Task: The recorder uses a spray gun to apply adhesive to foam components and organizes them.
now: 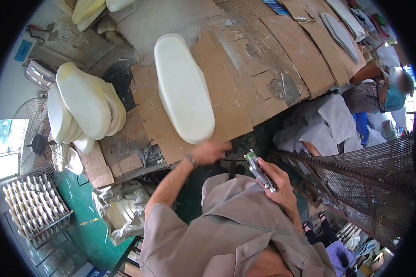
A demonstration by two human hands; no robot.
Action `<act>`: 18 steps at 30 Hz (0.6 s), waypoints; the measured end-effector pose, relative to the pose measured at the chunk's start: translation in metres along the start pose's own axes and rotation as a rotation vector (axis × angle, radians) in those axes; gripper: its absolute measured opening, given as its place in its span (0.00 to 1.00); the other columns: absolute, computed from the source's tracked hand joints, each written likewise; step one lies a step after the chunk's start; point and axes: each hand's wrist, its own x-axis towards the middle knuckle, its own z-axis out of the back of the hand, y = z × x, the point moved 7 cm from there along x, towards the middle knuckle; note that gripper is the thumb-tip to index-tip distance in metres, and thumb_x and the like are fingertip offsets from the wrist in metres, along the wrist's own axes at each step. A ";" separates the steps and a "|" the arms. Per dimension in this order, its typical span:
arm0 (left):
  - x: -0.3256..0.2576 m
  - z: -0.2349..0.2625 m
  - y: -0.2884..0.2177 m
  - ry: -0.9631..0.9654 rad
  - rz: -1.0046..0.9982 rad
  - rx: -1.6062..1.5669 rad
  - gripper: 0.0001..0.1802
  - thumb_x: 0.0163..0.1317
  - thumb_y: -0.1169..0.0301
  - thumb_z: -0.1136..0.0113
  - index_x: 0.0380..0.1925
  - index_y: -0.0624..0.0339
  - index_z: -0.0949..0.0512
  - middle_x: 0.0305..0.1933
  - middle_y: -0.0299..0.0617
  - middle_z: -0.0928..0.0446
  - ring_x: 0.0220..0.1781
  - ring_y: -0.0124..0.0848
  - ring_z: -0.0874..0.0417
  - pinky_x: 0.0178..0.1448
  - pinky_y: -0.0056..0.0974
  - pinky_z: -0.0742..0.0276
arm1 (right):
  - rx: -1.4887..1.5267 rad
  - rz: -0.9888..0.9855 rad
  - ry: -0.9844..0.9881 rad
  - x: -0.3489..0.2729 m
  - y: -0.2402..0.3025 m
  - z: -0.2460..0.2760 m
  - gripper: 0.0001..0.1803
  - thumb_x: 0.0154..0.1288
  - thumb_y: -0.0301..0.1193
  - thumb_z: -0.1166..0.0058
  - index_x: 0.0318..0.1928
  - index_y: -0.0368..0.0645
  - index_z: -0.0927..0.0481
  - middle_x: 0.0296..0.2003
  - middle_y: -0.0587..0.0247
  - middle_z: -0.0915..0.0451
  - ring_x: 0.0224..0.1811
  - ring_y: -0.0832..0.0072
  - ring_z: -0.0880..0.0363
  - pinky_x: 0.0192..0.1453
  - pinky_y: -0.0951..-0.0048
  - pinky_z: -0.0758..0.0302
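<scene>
A long cream-white pad (185, 87), which looks like moulded foam, lies on the cardboard sheet (233, 108) on the worktable. Just past its near end is my left hand (211, 153), over the table's front edge. Motion blurs the fingers, so I cannot tell whether they are open or closed. Close in front of my body, my right hand (280, 181) is closed round a silver metal hand tool (260, 171) with a green band near its tip. The tool's exact kind is unclear. It points up and left, apart from the pad.
Similar pads (83, 101) stand stacked at the table's left, by a fan (39, 144). A rack of small pale pieces (34, 205) and a grey sack (120, 210) are at lower left. A wire-mesh frame (356, 175) stands at right. Another person (372, 94) is at far right.
</scene>
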 end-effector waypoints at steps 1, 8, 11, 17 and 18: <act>-0.014 -0.037 -0.001 0.176 0.155 -0.032 0.17 0.63 0.65 0.38 0.52 0.54 0.17 0.47 0.48 0.13 0.46 0.46 0.13 0.54 0.46 0.17 | -0.003 0.002 -0.001 0.000 0.004 0.001 0.36 0.55 0.15 0.38 0.67 0.36 0.27 0.42 0.45 0.18 0.38 0.55 0.17 0.45 0.66 0.20; -0.058 -0.023 0.013 -0.622 0.599 -0.598 0.12 0.71 0.71 0.44 0.47 0.65 0.17 0.32 0.46 0.14 0.31 0.33 0.12 0.38 0.36 0.15 | 0.012 0.082 -0.050 -0.011 0.032 0.015 0.33 0.56 0.19 0.34 0.65 0.33 0.25 0.39 0.47 0.19 0.35 0.59 0.18 0.41 0.69 0.22; -0.079 -0.035 0.032 -0.650 0.711 -0.755 0.17 0.75 0.63 0.46 0.44 0.67 0.16 0.30 0.44 0.15 0.31 0.30 0.13 0.36 0.32 0.15 | 0.012 0.155 -0.086 -0.004 0.053 0.021 0.32 0.56 0.20 0.34 0.64 0.32 0.25 0.37 0.49 0.19 0.33 0.62 0.19 0.40 0.70 0.23; -0.147 -0.118 0.075 -0.508 0.974 -0.779 0.28 0.76 0.50 0.51 0.44 0.68 0.16 0.30 0.44 0.15 0.29 0.31 0.12 0.34 0.34 0.14 | 0.014 0.268 -0.132 -0.007 0.072 0.044 0.30 0.56 0.22 0.34 0.61 0.30 0.23 0.35 0.51 0.19 0.31 0.66 0.20 0.37 0.72 0.24; -0.170 -0.140 0.085 -0.504 1.089 -0.772 0.28 0.76 0.50 0.50 0.43 0.67 0.16 0.30 0.45 0.14 0.30 0.32 0.12 0.35 0.35 0.14 | 0.021 0.271 -0.130 -0.009 0.071 0.044 0.30 0.56 0.22 0.34 0.61 0.30 0.23 0.35 0.51 0.19 0.31 0.66 0.20 0.37 0.72 0.24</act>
